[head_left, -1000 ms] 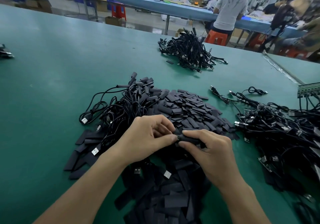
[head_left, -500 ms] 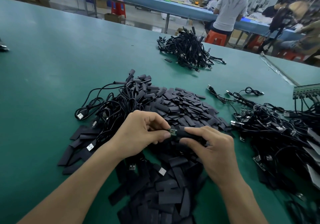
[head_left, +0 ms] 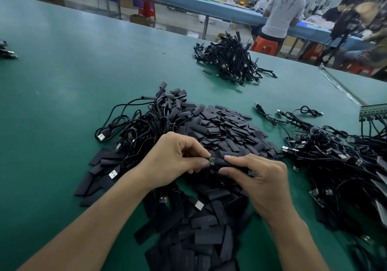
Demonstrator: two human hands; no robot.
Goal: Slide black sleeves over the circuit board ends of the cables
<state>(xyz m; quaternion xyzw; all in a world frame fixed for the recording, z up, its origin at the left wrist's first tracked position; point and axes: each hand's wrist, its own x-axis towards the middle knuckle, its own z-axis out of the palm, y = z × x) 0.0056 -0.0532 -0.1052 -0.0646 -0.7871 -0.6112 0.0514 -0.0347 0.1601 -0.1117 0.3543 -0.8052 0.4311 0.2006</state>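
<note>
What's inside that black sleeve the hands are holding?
A bit of green circuit board shows at the open end of the black sleeve, by the left hand. The rest inside is hidden.

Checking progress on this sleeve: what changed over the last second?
The green circuit board end now shows at the left opening of the black sleeve; a second ago it was hidden. The left hand still pinches that end, the right hand still grips the sleeve. The loose sleeve pile lies unchanged.
</note>
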